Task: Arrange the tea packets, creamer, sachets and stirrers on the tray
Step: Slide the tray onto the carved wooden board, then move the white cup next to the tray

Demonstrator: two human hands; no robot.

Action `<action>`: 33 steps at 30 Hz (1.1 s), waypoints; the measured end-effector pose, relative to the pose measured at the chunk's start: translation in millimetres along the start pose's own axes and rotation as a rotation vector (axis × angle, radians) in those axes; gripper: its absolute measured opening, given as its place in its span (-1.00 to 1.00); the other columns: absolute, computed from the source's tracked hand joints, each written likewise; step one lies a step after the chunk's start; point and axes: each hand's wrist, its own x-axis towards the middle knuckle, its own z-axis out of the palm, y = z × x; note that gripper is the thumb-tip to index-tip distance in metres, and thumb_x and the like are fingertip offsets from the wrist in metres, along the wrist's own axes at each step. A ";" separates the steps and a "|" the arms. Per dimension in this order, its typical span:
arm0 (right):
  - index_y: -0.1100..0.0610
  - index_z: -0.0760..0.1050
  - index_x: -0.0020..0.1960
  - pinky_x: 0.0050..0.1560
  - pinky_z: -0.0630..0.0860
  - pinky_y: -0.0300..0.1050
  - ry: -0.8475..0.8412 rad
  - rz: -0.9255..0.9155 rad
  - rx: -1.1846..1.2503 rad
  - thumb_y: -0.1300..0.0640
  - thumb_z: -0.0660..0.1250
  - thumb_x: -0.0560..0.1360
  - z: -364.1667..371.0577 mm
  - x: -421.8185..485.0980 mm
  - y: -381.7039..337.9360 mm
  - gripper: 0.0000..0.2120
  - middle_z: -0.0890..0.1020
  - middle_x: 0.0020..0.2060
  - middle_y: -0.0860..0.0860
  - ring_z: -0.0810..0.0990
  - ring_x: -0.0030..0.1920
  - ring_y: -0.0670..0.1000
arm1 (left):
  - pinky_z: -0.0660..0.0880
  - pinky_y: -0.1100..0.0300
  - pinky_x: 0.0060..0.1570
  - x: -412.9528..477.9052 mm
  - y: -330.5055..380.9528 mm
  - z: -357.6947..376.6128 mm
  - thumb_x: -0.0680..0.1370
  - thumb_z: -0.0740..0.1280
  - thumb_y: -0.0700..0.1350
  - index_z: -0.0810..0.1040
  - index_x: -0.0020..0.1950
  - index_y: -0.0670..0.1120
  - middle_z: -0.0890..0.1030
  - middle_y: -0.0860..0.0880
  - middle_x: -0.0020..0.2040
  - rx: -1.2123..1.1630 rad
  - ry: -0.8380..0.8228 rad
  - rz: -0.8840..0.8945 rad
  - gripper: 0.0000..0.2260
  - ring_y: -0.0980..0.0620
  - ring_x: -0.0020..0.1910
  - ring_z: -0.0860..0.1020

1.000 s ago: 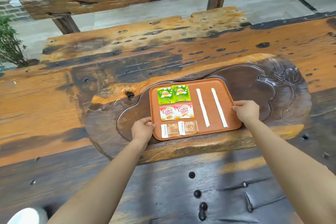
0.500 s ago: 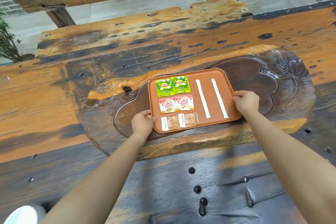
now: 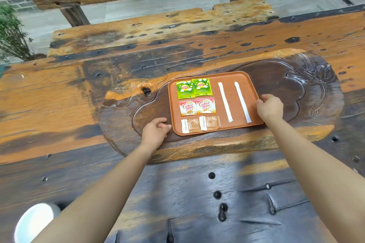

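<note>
An orange-brown tray [image 3: 233,77] lies on a dark carved wooden tea board [image 3: 276,81]. On its left side sit two green tea packets [image 3: 193,88], two Coffee mate creamer packets [image 3: 197,106] below them, and two brown sachets [image 3: 199,124] nearest me. Two white paper-wrapped stirrers [image 3: 225,102] [image 3: 242,102] lie side by side on the right half. My right hand [image 3: 269,107] pinches the tray's right rim. Just left of the near-left corner, my left hand [image 3: 156,130] has loosely curled fingers, with the fingertips at the rim and holding nothing.
The tea board rests on a rough orange and black wooden table [image 3: 59,104]. A wooden bench [image 3: 158,23] stands beyond the far edge, with a green plant [image 3: 9,33] at far left. A white round object [image 3: 35,221] sits at the bottom left corner.
My left hand has come off the tray's near-left corner and now sits just beside it. The right hand stays on the right rim. The view has shifted slightly.
</note>
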 end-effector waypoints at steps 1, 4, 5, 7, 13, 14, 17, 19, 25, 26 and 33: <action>0.29 0.51 0.18 0.21 0.43 0.07 0.019 -0.046 -0.021 0.23 0.20 0.50 0.0 -9.7 -5.0 -0.71 0.55 0.17 0.30 0.47 0.22 0.30 | 0.56 0.08 -0.01 -7.1 -4.4 -7.2 0.50 0.34 -0.18 0.54 0.16 -0.15 0.55 0.05 -0.31 -0.044 0.012 -0.004 -0.76 0.00 -0.26 0.54; 0.35 0.47 0.15 0.17 0.41 0.10 0.037 -0.197 -0.040 0.29 0.18 0.48 7.1 -51.0 -22.4 -0.72 0.53 0.13 0.34 0.44 0.19 0.32 | 0.56 0.35 -0.28 -35.8 -26.5 -33.5 0.55 0.26 -0.22 0.55 0.11 -0.16 0.56 0.01 -0.23 -0.209 0.069 -0.052 -0.83 0.08 -0.23 0.52; 0.35 0.45 0.19 0.21 0.38 0.09 0.009 -0.256 -0.034 0.29 0.20 0.48 12.5 -69.6 -27.8 -0.70 0.52 0.15 0.32 0.43 0.21 0.30 | 0.53 0.42 -0.35 -47.9 -37.3 -42.6 0.55 0.24 -0.23 0.55 0.09 -0.16 0.56 0.00 -0.22 -0.250 0.095 -0.066 -0.84 0.10 -0.24 0.52; 0.31 0.45 0.21 0.25 0.38 0.06 -0.099 -0.389 -0.001 0.28 0.22 0.50 29.2 -113.8 -35.5 -0.71 0.54 0.14 0.28 0.45 0.21 0.25 | 0.52 0.42 -0.37 -75.7 -65.1 -61.3 0.56 0.23 -0.24 0.55 0.07 -0.17 0.57 -0.03 -0.21 -0.295 0.142 -0.097 -0.85 0.08 -0.25 0.52; 0.21 0.50 0.15 0.15 0.38 -0.12 -0.572 -0.704 0.006 0.26 0.23 0.50 99.2 -251.9 -29.9 -0.76 0.60 0.05 0.13 0.50 0.11 0.10 | 0.46 0.22 -0.26 -160.8 -169.8 -105.1 0.56 0.27 -0.17 0.56 0.05 -0.23 0.58 -0.14 -0.19 -0.290 0.306 -0.287 -0.83 -0.02 -0.25 0.52; 0.20 0.50 0.17 0.16 0.36 -0.12 -0.649 -0.752 -0.026 0.23 0.23 0.52 111.4 -268.3 -28.2 -0.76 0.60 0.06 0.12 0.49 0.13 0.10 | 0.46 0.23 -0.27 -171.7 -185.1 -110.6 0.56 0.26 -0.18 0.55 0.05 -0.24 0.57 -0.15 -0.17 -0.303 0.335 -0.320 -0.84 -0.02 -0.25 0.52; 0.17 0.45 0.23 0.26 0.27 -0.08 -0.781 -0.892 -0.171 0.12 0.18 0.56 147.2 -303.3 -24.3 -0.72 0.57 0.15 0.10 0.43 0.21 0.11 | 0.47 0.26 -0.33 -194.8 -224.2 -128.9 0.58 0.20 -0.20 0.51 0.02 -0.20 0.54 -0.17 -0.12 -0.337 0.428 -0.418 -0.87 -0.04 -0.23 0.49; 0.15 0.38 0.31 0.32 0.24 -0.01 -0.768 -0.977 -0.297 0.04 0.16 0.57 168.1 -315.3 -23.6 -0.64 0.48 0.25 0.09 0.34 0.29 0.13 | 0.46 0.32 -0.42 -202.2 -244.4 -143.3 0.60 0.16 -0.20 0.47 0.01 -0.17 0.51 -0.16 -0.18 -0.367 0.492 -0.471 -0.89 0.01 -0.31 0.46; 0.06 -0.08 0.53 0.49 -0.17 0.21 -0.656 -1.135 -0.672 -0.27 -0.01 0.53 206.1 -321.3 2.1 -0.30 -0.03 0.55 0.08 -0.11 0.53 0.14 | 0.53 0.32 -0.41 -203.6 -275.6 -191.4 0.61 0.11 -0.11 0.37 0.12 -0.10 0.38 -0.07 -0.27 -0.589 0.762 -0.515 -0.86 0.04 -0.36 0.39; 0.07 -0.13 0.53 0.49 -0.20 0.21 -0.635 -1.159 -0.689 -0.30 -0.06 0.52 208.2 -320.5 7.7 -0.28 -0.07 0.55 0.09 -0.15 0.53 0.15 | 0.56 0.23 -0.26 -201.9 -276.7 -196.7 0.61 0.12 -0.08 0.34 0.27 -0.09 0.42 -0.08 -0.17 -0.632 0.792 -0.504 -0.75 0.03 -0.29 0.44; 0.08 -0.14 0.53 0.49 -0.20 0.23 -0.568 -1.187 -0.711 -0.32 -0.15 0.50 213.7 -319.5 15.7 -0.27 -0.06 0.55 0.10 -0.16 0.53 0.14 | 0.52 0.03 0.06 -181.8 -271.6 -201.0 0.61 0.11 -0.03 0.32 0.36 -0.19 0.44 -0.13 0.17 -0.818 0.661 -0.433 -0.63 -0.09 -0.02 0.56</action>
